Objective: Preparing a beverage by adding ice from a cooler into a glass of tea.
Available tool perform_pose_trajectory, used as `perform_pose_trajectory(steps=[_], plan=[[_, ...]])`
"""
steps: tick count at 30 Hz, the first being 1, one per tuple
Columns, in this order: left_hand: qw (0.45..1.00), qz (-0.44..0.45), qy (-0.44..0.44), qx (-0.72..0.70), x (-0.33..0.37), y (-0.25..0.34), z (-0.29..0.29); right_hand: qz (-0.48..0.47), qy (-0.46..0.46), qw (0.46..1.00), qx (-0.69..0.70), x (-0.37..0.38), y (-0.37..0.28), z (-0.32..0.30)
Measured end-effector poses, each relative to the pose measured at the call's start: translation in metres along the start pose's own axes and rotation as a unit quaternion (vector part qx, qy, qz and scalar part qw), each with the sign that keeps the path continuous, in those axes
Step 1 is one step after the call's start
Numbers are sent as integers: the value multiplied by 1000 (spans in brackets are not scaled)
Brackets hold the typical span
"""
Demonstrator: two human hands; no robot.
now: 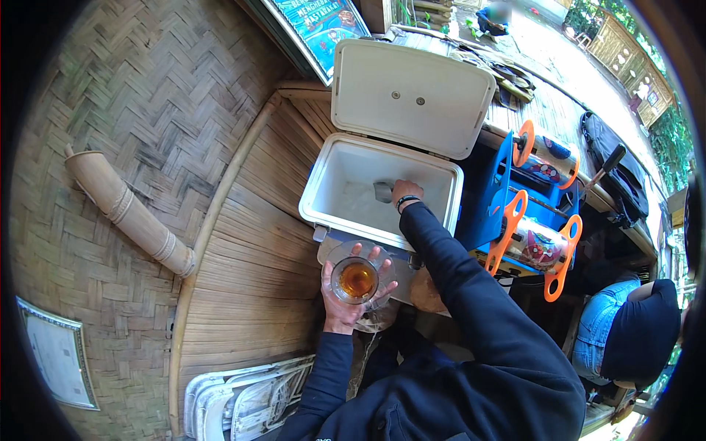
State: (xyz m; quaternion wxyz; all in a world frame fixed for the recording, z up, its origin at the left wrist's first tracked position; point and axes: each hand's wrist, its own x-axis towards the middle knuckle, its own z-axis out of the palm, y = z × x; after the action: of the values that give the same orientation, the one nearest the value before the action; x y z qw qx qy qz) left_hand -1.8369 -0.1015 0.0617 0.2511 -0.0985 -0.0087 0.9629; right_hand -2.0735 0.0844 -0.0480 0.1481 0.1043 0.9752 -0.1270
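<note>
My left hand (336, 310) supports a clear glass (354, 280) of amber liquid from beneath, its fingers spread up around the sides. A wider clear round rim shows behind the glass; I cannot tell what it belongs to. My right hand (406, 192) reaches down into a white cooler box (312, 192). It grips a grey metal scoop (383, 192), whose handle is hidden by the fingers. The scoop is over the whitish inside of the box; its contents are hard to make out. The cooler's lid (412, 95) stands raised at the far side.
Right of the cooler is a blue frame (500, 198) with orange discs and printed film rolls (533, 246). Folded white chairs (250, 397) lean at lower left, below a woven wall with a bamboo tube (136, 217). Another person (636, 334) is at far right.
</note>
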Motion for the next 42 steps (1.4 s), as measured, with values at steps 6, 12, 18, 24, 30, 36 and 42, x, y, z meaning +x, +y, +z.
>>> perform_pose_trajectory(steps=[6,12,18,24,30,36,42], plan=[[1000,0,5,-13,-2,2,0,-49,7,996,-70,19,-8,22],[999,-4,1,-31,0,5,-3,-72,-6,997,-20,42,-1,43],[1000,7,27,7,1,9,-1,-63,-93,994,-12,45,-5,53],[1000,3,11,-26,3,11,0,-130,-164,977,40,40,-30,64],[1000,2,16,-17,9,7,-1,-134,-189,970,75,55,-35,82],[999,27,31,-8,-1,11,-1,-125,-168,975,79,44,-62,94],[999,25,20,-12,4,8,-3,-140,-270,952,37,66,-37,109]])
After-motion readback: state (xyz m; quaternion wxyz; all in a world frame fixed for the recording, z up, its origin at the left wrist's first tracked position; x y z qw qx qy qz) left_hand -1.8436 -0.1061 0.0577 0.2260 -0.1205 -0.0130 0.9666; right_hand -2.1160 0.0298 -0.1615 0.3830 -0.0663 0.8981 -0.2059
